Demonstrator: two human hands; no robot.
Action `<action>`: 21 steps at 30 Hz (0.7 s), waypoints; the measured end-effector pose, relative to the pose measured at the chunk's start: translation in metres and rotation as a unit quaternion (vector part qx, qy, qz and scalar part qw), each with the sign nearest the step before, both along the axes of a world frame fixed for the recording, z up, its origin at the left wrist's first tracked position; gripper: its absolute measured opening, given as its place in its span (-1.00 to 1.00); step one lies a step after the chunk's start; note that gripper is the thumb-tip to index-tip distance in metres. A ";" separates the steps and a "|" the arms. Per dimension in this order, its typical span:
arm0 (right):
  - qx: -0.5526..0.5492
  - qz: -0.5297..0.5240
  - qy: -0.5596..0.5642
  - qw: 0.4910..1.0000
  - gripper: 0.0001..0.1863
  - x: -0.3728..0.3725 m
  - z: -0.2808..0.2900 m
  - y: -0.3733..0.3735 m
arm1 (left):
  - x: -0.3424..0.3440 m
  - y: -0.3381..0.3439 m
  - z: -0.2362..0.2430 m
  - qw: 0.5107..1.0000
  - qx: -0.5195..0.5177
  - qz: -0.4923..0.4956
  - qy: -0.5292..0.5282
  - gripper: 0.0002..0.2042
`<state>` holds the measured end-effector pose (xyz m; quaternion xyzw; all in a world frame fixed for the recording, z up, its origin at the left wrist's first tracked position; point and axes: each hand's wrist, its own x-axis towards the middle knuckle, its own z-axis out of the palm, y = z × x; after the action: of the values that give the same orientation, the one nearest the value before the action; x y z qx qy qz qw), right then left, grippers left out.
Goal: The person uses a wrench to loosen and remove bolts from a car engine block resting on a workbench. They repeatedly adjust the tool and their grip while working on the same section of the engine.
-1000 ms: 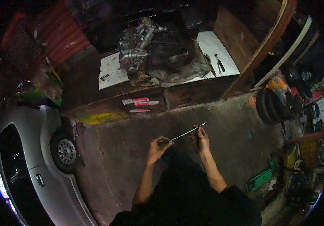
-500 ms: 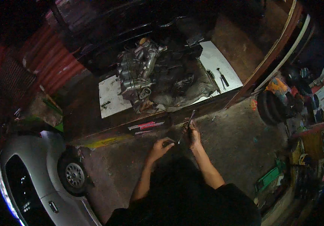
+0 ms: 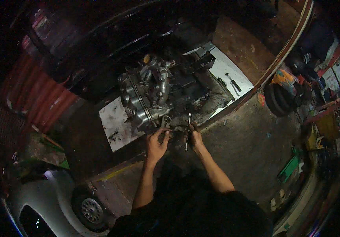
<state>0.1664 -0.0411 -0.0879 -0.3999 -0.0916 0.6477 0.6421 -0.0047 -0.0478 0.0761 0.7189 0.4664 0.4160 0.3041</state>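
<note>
Far left, a silver-grey car with a multi-spoke wheel (image 3: 92,210) is parked beside the dark wooden tabletop (image 3: 85,136). On that, a flat white panel (image 3: 112,114) is partly covered by a grimy silver metal engine (image 3: 138,100). The left hand (image 3: 157,144) is held, fingers curled, right by the engine's lower edge; whether anything's pinched there can't be told. Next over, a slim shiny metal wrench (image 3: 189,121) is gripped roughly upright in the right hand's fingers (image 3: 194,136), near the engine. Further right, a black-handled tool (image 3: 235,84) is laid on white.
</note>
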 end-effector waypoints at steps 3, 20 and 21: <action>-0.031 -0.018 -0.077 0.996 -0.77 -0.014 0.001 0.017 | -0.013 0.027 -0.002 0.999 0.043 -0.028 0.011 -0.91; -0.054 -0.069 -0.142 0.986 -0.72 -0.039 0.004 0.043 | -0.021 0.099 -0.021 0.978 0.147 -0.145 0.030 -0.92; -0.046 -0.060 -0.168 0.983 -0.72 -0.037 -0.001 0.043 | -0.020 0.101 -0.020 0.979 0.135 -0.152 0.027 -0.92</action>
<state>0.1297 0.0024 -0.0887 -0.5369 -0.1447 0.5351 0.6360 -0.0247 0.0528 0.0561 0.8264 0.2996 0.4048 0.2517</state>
